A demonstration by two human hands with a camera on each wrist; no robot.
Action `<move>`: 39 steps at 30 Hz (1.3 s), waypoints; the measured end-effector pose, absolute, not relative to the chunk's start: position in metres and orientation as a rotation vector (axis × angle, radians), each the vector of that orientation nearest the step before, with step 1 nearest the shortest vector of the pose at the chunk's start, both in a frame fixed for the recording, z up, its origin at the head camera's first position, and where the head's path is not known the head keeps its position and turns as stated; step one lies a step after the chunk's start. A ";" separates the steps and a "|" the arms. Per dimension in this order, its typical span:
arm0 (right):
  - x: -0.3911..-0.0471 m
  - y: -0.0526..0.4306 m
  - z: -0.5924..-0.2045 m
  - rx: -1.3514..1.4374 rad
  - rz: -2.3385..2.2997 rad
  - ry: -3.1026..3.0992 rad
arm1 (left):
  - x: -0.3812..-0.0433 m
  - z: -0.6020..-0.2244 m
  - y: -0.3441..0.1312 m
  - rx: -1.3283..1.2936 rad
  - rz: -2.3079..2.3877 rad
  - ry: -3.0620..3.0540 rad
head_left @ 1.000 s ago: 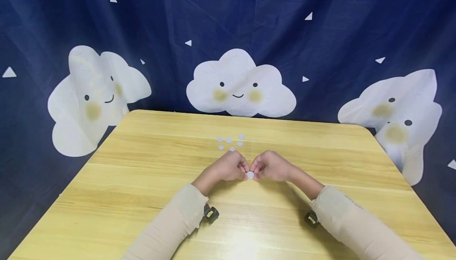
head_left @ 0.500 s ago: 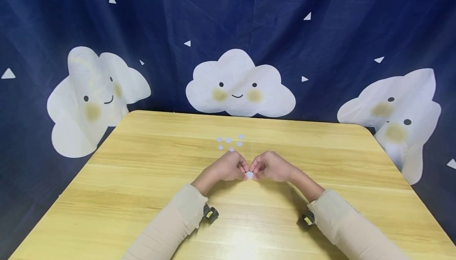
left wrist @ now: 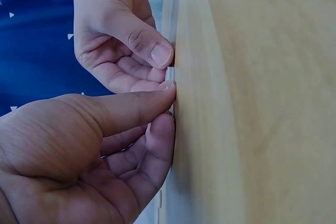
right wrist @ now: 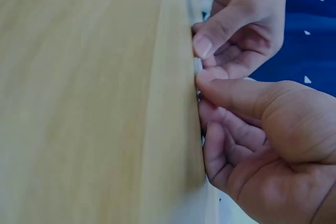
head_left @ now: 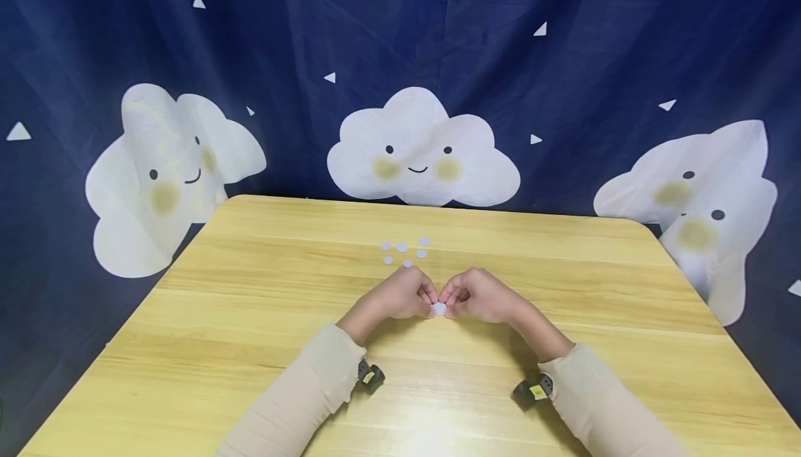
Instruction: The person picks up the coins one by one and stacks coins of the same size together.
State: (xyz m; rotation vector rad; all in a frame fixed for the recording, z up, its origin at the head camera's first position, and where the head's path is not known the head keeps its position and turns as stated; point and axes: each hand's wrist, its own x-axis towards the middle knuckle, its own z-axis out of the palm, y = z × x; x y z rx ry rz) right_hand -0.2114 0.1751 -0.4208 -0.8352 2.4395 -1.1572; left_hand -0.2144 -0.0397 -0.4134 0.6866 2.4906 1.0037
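At the middle of the table, both hands meet at a small white round piece (head_left: 440, 309). My left hand (head_left: 403, 293) pinches its left side between thumb and fingers. From the right, my right hand (head_left: 480, 295) pinches the opposite side. In the left wrist view the white piece (left wrist: 170, 73) appears edge-on with fine layered lines, like a short stack of discs low on the table; fingertips hide most of it. Only a sliver of the white piece (right wrist: 198, 65) shows in the right wrist view.
Several white discs (head_left: 402, 247) lie flat in a loose group beyond the left hand. The wooden table (head_left: 219, 346) reaches back to a dark blue curtain (head_left: 281, 39) with cloud prints. Dark wrist cameras (head_left: 532, 391) hang below both sleeves.
My right forearm and its wrist camera have shifted a little to the left, turning slightly. Both hands keep their pinch on the white piece at the same spot.
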 end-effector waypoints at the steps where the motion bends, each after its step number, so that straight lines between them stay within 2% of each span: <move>1: -0.211 0.175 -0.421 -0.837 -1.159 2.441 | -0.215 -0.414 -0.040 0.684 1.002 2.490; 25: -0.208 0.176 -0.421 -0.829 -1.175 2.465 | -0.218 -0.404 -0.042 0.797 0.909 2.524; 39: -0.207 0.175 -0.421 -0.813 -1.183 2.463 | -0.256 -0.385 -0.072 0.891 0.808 2.749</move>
